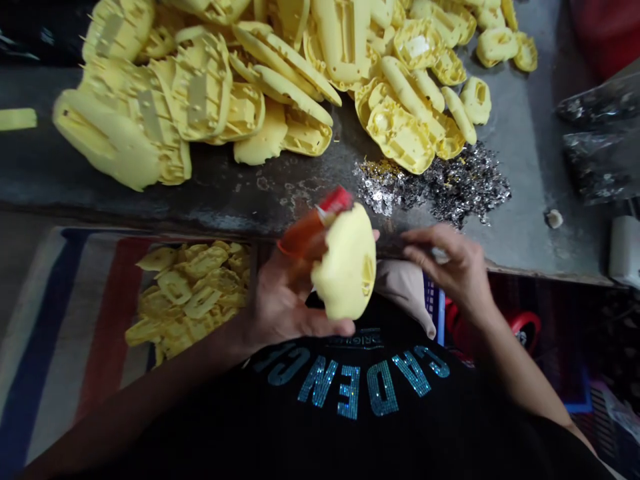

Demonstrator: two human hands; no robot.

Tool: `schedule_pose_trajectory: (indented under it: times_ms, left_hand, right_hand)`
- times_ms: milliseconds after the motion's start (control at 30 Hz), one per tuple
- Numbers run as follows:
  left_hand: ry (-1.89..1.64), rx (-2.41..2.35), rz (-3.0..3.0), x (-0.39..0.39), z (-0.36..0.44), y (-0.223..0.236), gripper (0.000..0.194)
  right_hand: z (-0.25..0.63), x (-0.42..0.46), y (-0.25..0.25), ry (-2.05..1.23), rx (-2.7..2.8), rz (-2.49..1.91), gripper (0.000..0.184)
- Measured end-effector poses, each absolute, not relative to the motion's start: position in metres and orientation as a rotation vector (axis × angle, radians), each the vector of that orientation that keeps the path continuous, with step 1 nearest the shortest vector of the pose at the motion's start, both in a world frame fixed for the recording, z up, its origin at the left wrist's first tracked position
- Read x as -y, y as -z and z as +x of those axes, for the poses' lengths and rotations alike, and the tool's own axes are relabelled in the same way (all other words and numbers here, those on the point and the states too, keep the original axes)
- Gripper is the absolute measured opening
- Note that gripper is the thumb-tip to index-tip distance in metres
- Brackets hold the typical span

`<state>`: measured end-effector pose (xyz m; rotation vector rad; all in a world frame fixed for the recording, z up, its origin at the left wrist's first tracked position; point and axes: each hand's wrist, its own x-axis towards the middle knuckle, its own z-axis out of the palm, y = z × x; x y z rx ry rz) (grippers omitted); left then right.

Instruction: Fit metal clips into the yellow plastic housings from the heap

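Observation:
My left hand [285, 300] grips a curved yellow plastic shell [347, 267] in front of my chest, with the thumb along its lower edge. Behind the shell, against the same hand, is a blurred orange piece [303, 237] with a red end [336, 200]; I cannot make out its kind. To the right of the shell and apart from it, my right hand [450, 263] is closed in a pinch near the bench edge. What its fingertips hold, if anything, is too small to name. Beyond it lies a pile of small shiny metal pieces [465, 183].
Yellow plastic shells [200, 87] are heaped along the back of the grey bench [280, 193]. More yellow parts [195, 287] lie below on the left, by a striped sheet [105, 313]. Plastic bags [600, 160] and a white object [625, 250] stand at the right.

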<state>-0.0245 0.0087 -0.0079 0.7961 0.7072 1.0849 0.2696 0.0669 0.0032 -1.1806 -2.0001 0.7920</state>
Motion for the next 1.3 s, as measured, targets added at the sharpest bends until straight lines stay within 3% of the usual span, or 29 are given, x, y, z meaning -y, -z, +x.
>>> schedule_pose_trajectory:
  times_ms: [67,167,500,667,867,1300]
  left_hand:
    - [-1.227,-0.663,0.802,-0.017,-0.02,0.005,0.094]
    - [-1.269,-0.655,0.755,-0.026,-0.015,0.006,0.08]
    - [-1.189,-0.677,0.643,-0.019,-0.013,0.014,0.069]
    - [-1.109,-0.676,0.642,-0.02,-0.006,0.013,0.074]
    - [-1.058,-0.655,0.592,-0.018,-0.001,0.014,0.072]
    - [-1.103,-0.608,0.622,-0.013,0.005,0.019,0.066]
  right_hand:
    - [0.286,-0.093,-0.005,-0.258,2.141,-1.355,0.01]
    - [0.292,-0.123,0.003,0.027,2.261,-1.426,0.006]
    - [0.293,-0.128,-0.008,-0.14,2.361,-1.399,0.011]
    - [0.309,-0.117,-0.02,-0.245,2.544,-1.354,0.01]
    - [0.316,-0.087,-0.012,-0.122,2.226,-1.466,0.012]
    - [0.295,-0.076,0.011,-0.081,2.294,-1.429,0.007]
